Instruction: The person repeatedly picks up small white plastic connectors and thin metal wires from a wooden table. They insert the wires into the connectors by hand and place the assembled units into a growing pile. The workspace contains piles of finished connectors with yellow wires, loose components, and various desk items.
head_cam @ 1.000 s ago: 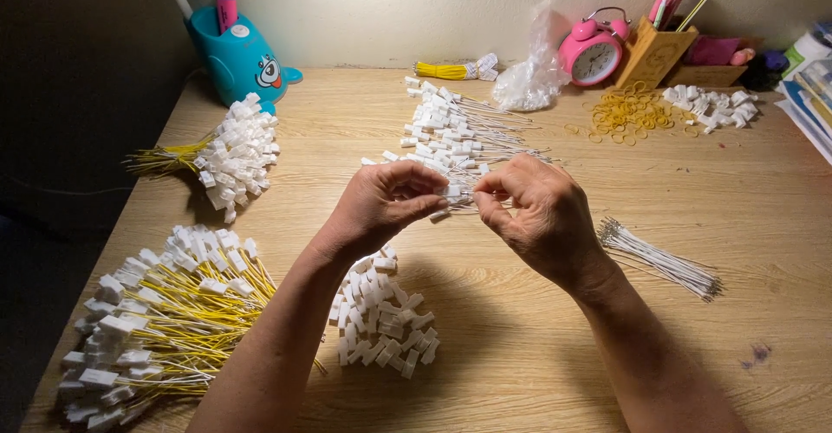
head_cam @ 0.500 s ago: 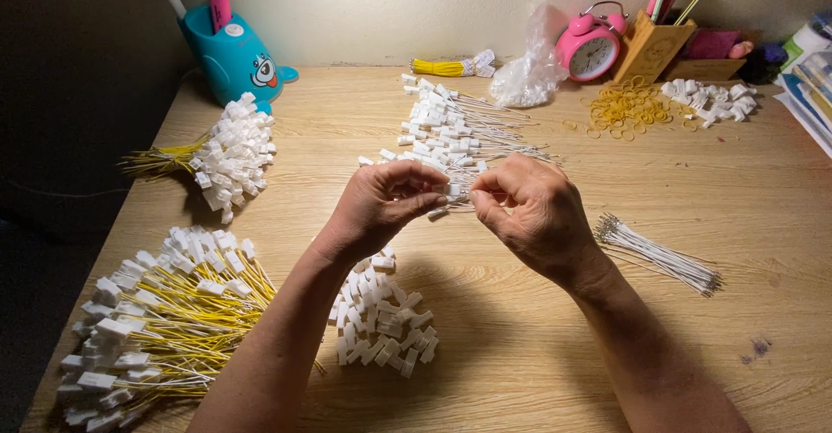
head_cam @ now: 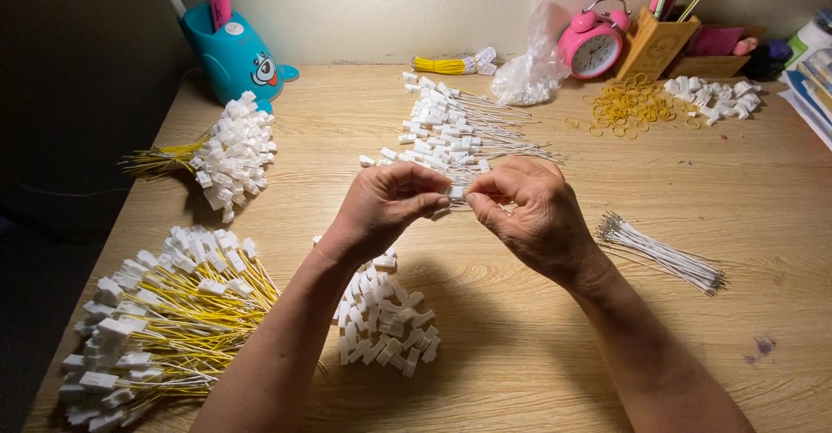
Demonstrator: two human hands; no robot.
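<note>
White connector [head_cam: 456, 193] pinched between both hands, left hand [head_cam: 386, 203] and right hand [head_cam: 530, 212] meeting fingertip to fingertip above the desk [head_cam: 711, 182] (loose connectors [head_cam: 381, 316] heaped just below).

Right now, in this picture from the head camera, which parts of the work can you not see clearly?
- Small white plastic connector: head view, mostly covered by the fingertips of the left hand and right hand; whether a wire is in it cannot be told.
- Pile of loose white plastic connectors: partly hidden behind the left forearm.
- Bundle of yellow wires with white connectors: cut off by the bottom edge.
</note>
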